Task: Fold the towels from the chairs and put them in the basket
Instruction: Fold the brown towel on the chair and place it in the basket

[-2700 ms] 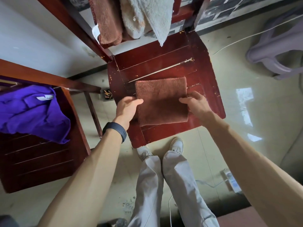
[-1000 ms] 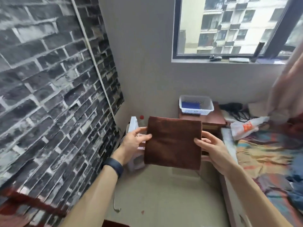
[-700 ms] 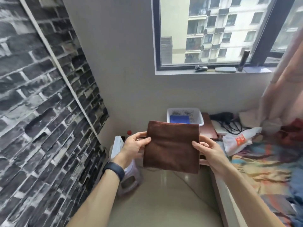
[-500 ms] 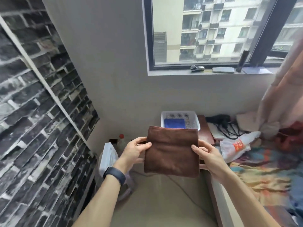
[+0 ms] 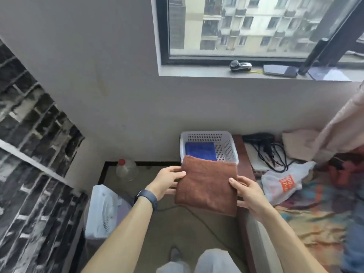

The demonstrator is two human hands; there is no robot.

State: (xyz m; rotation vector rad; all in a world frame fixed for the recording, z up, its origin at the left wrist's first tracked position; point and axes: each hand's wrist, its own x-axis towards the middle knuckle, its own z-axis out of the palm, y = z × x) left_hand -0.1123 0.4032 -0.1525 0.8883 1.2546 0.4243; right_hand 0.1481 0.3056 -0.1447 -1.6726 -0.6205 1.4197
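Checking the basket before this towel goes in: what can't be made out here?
Head view.
Near wall and front floor of the white perforated plastic basket: behind the folded brown towel.
Anything beneath the folded blue towel: covered.
Fingers of the left hand and right hand under the brown towel.

the white basket [image 5: 208,133] is seen open at the top, its left taken up by 1 blue towel [image 5: 200,151], a bare strip left at right. the wall [image 5: 137,115] is met directly behind. the near rim is overlapped by the brown towel [image 5: 206,184], pinched between left hand [image 5: 167,181] and right hand [image 5: 248,192]. black cables [image 5: 266,150] and a plastic bag [image 5: 283,183] are crowded alongside at right.
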